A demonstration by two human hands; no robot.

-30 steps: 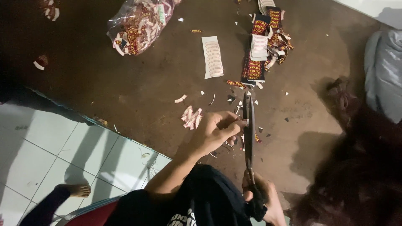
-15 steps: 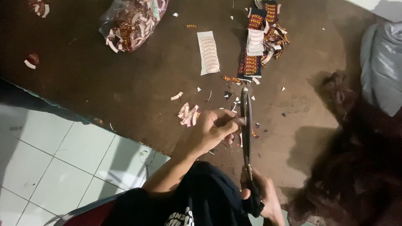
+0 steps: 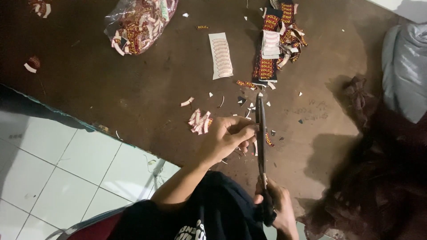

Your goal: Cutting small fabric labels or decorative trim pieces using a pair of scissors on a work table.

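Head view: my left hand (image 3: 229, 138) pinches a small woven label strip (image 3: 268, 139) against the blades of long dark steel scissors (image 3: 260, 133), thumb and fingers curled tight round it, wrist bent inward over the dark brown table (image 3: 133, 98). My right hand (image 3: 276, 209) grips the black scissor handles low at my lap, fingers closed through the loops. The blades now lie shut in one line; compared with a second ago, the hands sit slightly nearer my body and the little heap of pale cut labels (image 3: 200, 122) lies just left of my fingers, much as before. I judge that the cut is mid-stroke or just made.

Beyond the scissor tip lies a stack of red-and-black label strips (image 3: 269, 58), with a white backing sheet (image 3: 220, 55) beside it. A clear plastic bag of labels (image 3: 140, 22) rests further left. Snippets (image 3: 242, 101) scatter between them.
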